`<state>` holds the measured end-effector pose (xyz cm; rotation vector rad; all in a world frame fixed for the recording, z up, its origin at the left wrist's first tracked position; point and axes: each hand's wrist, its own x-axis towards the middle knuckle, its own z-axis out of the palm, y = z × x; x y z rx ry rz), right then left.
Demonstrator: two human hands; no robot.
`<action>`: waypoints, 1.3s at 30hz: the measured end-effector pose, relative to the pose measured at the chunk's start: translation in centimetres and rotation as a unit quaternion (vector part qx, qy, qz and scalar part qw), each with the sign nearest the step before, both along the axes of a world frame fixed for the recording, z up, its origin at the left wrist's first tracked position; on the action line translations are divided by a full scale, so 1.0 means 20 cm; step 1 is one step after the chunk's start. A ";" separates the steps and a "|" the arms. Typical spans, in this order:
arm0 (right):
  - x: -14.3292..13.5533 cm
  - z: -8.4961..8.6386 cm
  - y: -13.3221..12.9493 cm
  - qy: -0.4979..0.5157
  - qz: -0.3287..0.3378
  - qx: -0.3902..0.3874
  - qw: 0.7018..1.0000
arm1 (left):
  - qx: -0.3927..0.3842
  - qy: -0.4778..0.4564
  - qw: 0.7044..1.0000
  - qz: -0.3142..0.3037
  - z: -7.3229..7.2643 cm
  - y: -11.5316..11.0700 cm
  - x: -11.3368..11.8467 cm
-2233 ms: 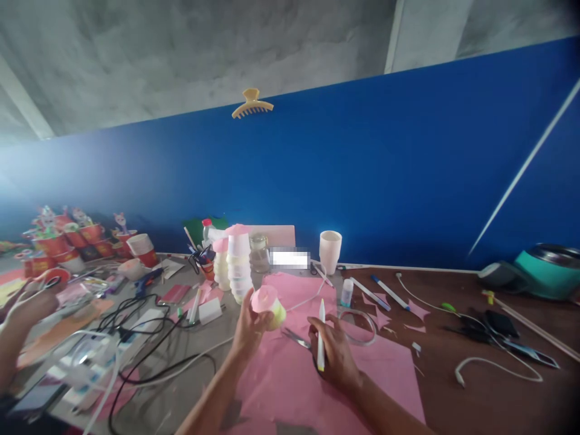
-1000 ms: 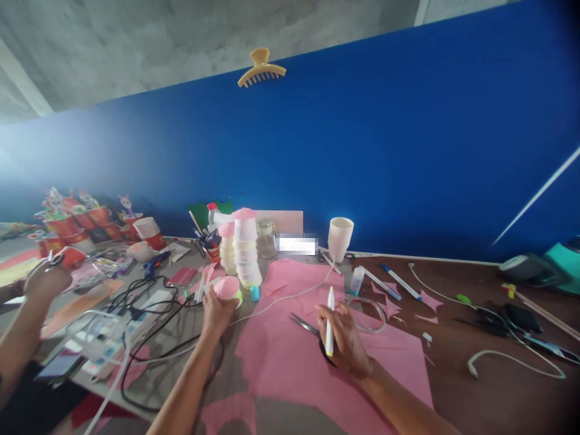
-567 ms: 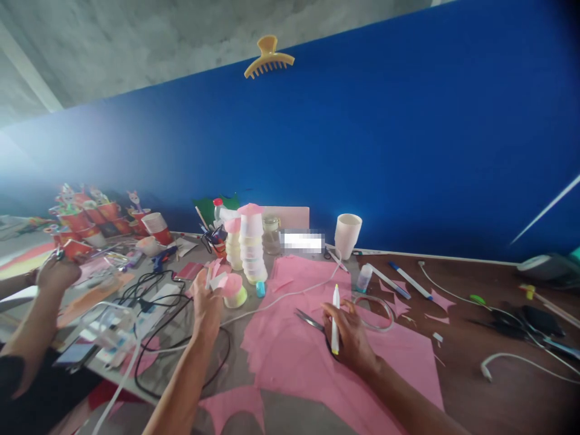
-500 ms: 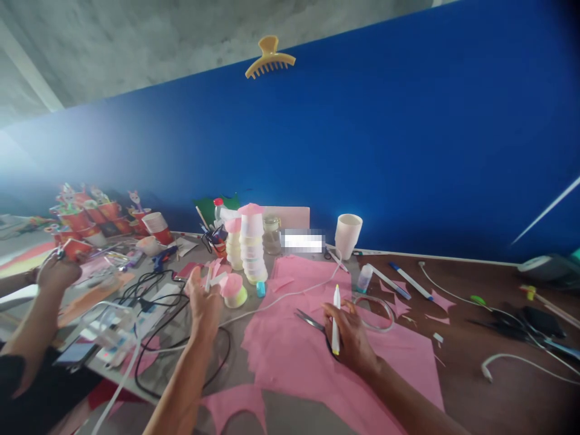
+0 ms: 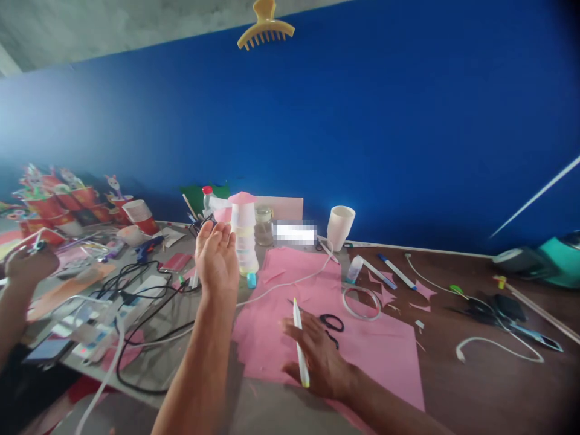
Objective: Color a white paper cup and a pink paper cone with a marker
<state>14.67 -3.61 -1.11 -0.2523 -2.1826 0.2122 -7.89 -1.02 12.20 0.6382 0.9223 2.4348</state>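
Loosely curled, the right hand (image 5: 321, 355) is holding a slim white, yellow-ended marker (image 5: 302, 359). The left hand (image 5: 217, 258) is hovering open, empty.

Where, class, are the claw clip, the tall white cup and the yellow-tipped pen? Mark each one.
Claw clip (image 5: 266, 26), head view: on its curved spine.
Tall white cup (image 5: 339, 232), head view: on its outer wall.
Yellow-tipped pen (image 5: 301, 356), head view: on its white barrel.

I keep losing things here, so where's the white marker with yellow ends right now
In the head view, the white marker is at lower middle, lying across the fingers of the right hand, over the pink paper.
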 end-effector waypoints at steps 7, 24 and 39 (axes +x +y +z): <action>0.02 -0.07 0.13 0.128 -0.158 -0.138 0.969 | -0.098 0.171 0.969 -0.146 -0.13 0.07 0.14; 0.04 -0.15 0.26 0.215 -0.193 -0.244 0.926 | -0.296 0.741 0.483 -0.360 -0.34 -0.18 0.16; 0.06 -0.15 0.32 0.211 -0.232 -0.232 0.921 | -0.319 0.817 0.445 -0.183 -0.57 0.12 0.38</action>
